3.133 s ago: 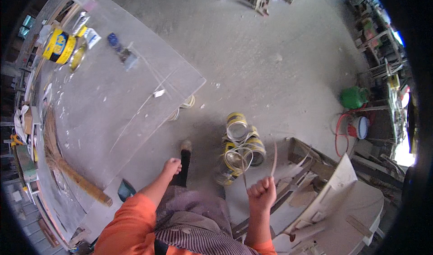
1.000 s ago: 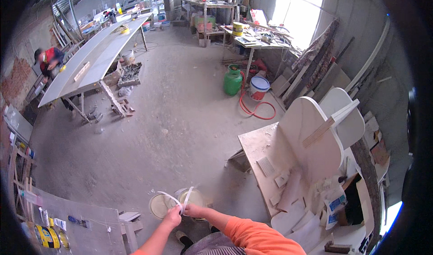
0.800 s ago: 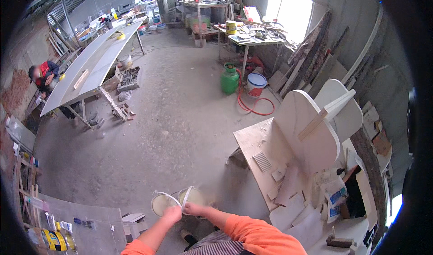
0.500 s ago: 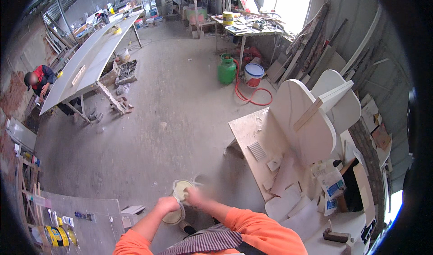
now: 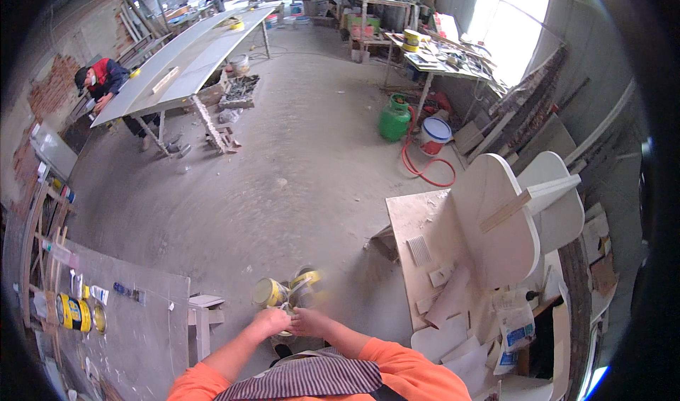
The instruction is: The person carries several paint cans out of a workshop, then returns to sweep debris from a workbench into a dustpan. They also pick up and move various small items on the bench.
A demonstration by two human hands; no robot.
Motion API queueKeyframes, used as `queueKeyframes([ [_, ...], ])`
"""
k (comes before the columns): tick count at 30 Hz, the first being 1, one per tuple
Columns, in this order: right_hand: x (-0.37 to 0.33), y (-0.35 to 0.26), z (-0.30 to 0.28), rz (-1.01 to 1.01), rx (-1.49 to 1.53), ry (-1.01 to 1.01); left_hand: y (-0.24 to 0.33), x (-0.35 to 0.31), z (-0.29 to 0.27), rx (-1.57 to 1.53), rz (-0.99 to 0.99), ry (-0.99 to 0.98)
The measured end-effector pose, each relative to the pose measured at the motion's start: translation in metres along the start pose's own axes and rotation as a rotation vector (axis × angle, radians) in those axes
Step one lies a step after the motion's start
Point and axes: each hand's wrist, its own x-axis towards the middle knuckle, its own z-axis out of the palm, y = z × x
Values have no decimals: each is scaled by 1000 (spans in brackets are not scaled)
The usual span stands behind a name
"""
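Observation:
My left hand [image 5: 270, 323] and my right hand [image 5: 310, 322] meet low in the middle of the view, fingers curled in close together. Whatever they grip is hidden by the fingers and blur. Just beyond them, a yellow can [image 5: 268, 292] with a pale end leans to the left. A second yellow can [image 5: 306, 280] stands beside it on the right, partly smeared. Under my hands, part of another round container [image 5: 284, 338] shows, mostly covered.
A low grey table [image 5: 159, 316] at left bears a yellow-and-black can [image 5: 74, 312]. On the right, a wooden bench [image 5: 412, 220] carries rounded white panels [image 5: 496, 217]. A green gas cylinder [image 5: 394, 121] and a white-and-red bucket [image 5: 434, 137] stand farther off. A co-worker [image 5: 106, 81] bends at a long table [image 5: 170, 82].
My hands have come together from a round cream-topped can, whose top faced up between them. Yellow cans now show beyond them. The whole view has shifted, with the room sliding right and down.

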Motion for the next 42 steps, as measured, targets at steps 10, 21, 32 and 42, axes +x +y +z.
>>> queueKeyframes([
  [10, 20, -31, 16, -89, -42, 224, 44, -58, 1, -91, 106, 127],
  [21, -3, -66, 16, -199, -860, 602, 152, -275, -224, -435, 1048, 678],
  [32, -29, -84, -85, -319, -1497, 870, 190, -286, -247, -612, 1370, 794],
  [42, -30, -61, -378, -32, -2120, 744, 156, -307, -226, -480, 1218, 1466],
])
